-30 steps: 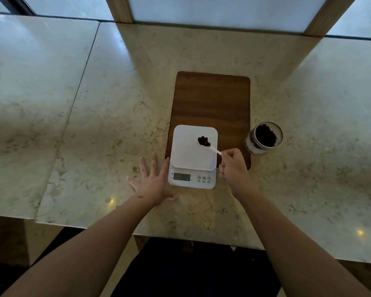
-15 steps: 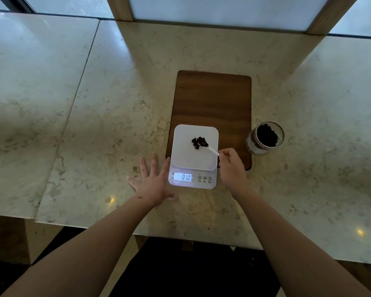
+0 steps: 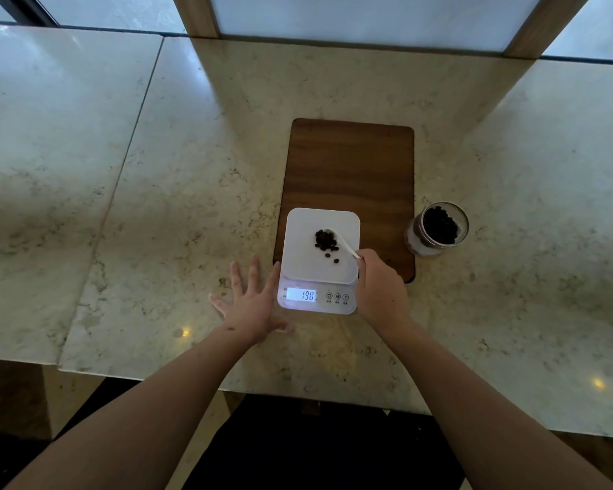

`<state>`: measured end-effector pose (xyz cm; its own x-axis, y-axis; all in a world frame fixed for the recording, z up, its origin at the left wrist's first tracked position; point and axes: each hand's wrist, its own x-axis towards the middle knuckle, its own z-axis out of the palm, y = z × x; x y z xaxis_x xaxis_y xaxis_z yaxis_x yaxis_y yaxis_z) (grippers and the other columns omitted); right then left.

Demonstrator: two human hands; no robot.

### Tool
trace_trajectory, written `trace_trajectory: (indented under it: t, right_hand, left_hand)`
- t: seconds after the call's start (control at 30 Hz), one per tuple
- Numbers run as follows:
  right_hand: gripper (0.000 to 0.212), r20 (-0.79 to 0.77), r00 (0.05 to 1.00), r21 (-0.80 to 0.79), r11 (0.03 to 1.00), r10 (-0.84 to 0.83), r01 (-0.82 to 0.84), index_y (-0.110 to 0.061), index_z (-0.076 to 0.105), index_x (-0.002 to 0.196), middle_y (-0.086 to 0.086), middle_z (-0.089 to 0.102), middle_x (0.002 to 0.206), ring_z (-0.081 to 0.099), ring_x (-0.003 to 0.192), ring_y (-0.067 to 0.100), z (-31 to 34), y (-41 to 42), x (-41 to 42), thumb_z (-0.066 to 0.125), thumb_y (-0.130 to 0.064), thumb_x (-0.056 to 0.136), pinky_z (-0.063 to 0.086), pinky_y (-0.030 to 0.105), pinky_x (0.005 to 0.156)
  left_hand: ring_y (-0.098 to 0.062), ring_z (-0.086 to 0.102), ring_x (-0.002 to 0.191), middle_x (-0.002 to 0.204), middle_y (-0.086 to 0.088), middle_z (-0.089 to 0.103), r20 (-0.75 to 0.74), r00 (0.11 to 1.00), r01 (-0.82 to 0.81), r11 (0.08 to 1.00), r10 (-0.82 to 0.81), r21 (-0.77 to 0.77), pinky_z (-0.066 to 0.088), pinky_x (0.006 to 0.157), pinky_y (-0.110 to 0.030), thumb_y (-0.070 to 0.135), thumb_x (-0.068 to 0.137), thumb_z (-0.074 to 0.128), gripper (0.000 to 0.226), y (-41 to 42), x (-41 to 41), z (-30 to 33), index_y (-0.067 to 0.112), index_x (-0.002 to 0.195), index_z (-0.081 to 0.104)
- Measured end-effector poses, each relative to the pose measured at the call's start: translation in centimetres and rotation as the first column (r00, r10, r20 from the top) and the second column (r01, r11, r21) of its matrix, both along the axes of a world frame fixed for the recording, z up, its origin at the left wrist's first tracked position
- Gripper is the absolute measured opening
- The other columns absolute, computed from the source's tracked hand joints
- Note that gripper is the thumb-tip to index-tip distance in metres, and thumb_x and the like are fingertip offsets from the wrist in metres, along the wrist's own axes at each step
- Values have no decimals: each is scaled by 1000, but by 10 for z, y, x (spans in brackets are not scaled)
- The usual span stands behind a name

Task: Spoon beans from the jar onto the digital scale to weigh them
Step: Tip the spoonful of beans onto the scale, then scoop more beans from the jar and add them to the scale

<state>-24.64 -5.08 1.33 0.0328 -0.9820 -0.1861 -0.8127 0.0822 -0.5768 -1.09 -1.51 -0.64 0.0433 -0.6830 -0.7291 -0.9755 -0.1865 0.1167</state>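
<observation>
Marble counter [image 3: 192,206] lies bare left of scale [image 3: 319,263]

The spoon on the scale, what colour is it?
White, seen in the head view: the spoon held by the right hand.

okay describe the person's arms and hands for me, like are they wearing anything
Both forearms are bare up to the frame edge: no sleeves, gloves, watch or rings visible. The left hand has a small dark mark near the wrist. The right hand shows nothing worn.
</observation>
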Motion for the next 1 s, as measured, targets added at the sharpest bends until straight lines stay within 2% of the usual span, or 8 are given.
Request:
trace_trajectory:
  t: [0.27, 0.4, 0.5, 0.67, 0.77, 0.87, 0.93, 1.0]
  right_hand:
    - [10, -116, 987, -69, 990, 110, -119, -11, 55, 102, 1, 60, 76, 54, 53, 25, 8, 5, -3, 57, -11, 92, 42, 34, 45]
    - [11, -94, 993, -88, 993, 75, -83, -16, 52, 102, -9, 52, 73, 51, 53, 19, 5, 9, -5, 56, -12, 92, 37, 31, 43]
    - [11, -66, 997, -94, 994, 46, -52, -18, 51, 104, -16, 41, 67, 45, 50, 12, 5, 13, -5, 55, -14, 94, 31, 28, 44]
    - [17, 112, 989, -14, 995, -95, 97, -17, 54, 110, -9, 55, 71, 52, 54, 9, 8, 15, 1, 38, -23, 105, 33, 24, 45]
    - [22, 406, 840, 193, 932, -359, 306, -17, 59, 97, -5, 54, 70, 47, 52, 2, 12, 9, -1, 39, -23, 105, 35, 19, 48]
    - [23, 551, 693, 352, 882, -466, 313, -14, 62, 101, -1, 47, 64, 38, 51, 8, 16, 7, -11, 40, -20, 105, 32, 29, 49]
    - [23, 617, 610, 354, 868, -497, 348, -11, 61, 103, -1, 43, 64, 35, 51, 10, 24, 7, -20, 39, -19, 106, 28, 30, 48]
    - [22, 620, 610, 277, 865, -493, 418, -14, 61, 103, -1, 44, 66, 36, 53, 10, 35, 6, -31, 40, -20, 106, 29, 28, 47]
  left_hand:
    - [-36, -51, 134, 150, 2, -52, 3, 1000, 1, 1000, -1, 10, -3, 102, -86, 76, 68, 71, 134, -2, -2, 4, 47, 147, -34]
    - [-36, -49, 135, 152, 3, -50, 3, 1000, 0, 1000, 0, 13, -2, 103, -86, 73, 68, 73, 134, -1, -2, 6, 47, 147, -32]
    - [-37, -50, 135, 151, 2, -51, 1, 1000, -3, 1000, 3, 30, -2, 102, -87, 73, 69, 72, 134, -2, -2, 6, 47, 147, -34]
    - [-36, -53, 132, 148, 2, -54, -2, 1000, -10, 999, 10, 46, -2, 102, -87, 71, 71, 72, 133, -3, -4, 7, 46, 145, -36]
    - [-36, -52, 133, 149, 1, -54, 2, 1000, -10, 998, 10, 58, -1, 103, -86, 71, 72, 72, 133, -4, -6, 8, 45, 145, -36]
    - [-37, -51, 133, 149, 1, -54, 5, 1000, -10, 998, 9, 64, -1, 103, -86, 72, 73, 71, 132, -4, -5, 9, 45, 145, -36]
    - [-37, -51, 133, 149, 1, -53, 2, 1000, -6, 998, 6, 59, -1, 103, -86, 72, 72, 71, 132, -4, -5, 9, 46, 145, -36]
    - [-36, -51, 133, 149, 1, -53, 0, 1000, -6, 999, 6, 54, -2, 103, -86, 72, 71, 72, 133, -4, -5, 9, 47, 145, -36]
